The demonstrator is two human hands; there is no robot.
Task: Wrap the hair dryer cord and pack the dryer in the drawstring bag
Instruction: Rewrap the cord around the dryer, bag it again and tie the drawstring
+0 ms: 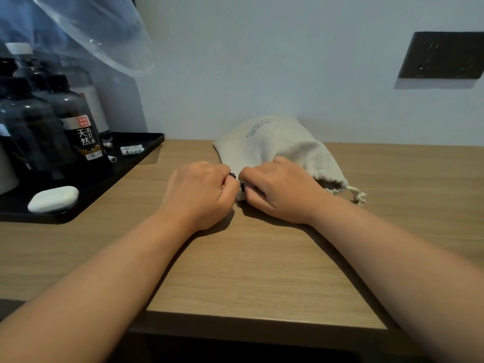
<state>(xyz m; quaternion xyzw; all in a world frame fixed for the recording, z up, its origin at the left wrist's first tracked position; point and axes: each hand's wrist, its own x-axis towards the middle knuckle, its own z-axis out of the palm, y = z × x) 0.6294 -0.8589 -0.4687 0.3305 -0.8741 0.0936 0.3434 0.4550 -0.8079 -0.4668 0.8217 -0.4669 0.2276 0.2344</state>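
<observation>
Looking down, I see the left hand (200, 191) and right hand (279, 188) curled together at the near edge of the cloth bag (275, 145) on the table (248, 271). Fingers clamp something small and dark; I can't tell what. The dryer itself is hidden.

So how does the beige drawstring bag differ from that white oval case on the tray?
The drawstring bag is soft, wrinkled beige cloth lying on the bare wooden desk; the white oval case is smooth, rigid and rests on the black tray. The bag is far bigger. The right hand rests on the bag, while nothing touches the case. Both are pale.
</observation>
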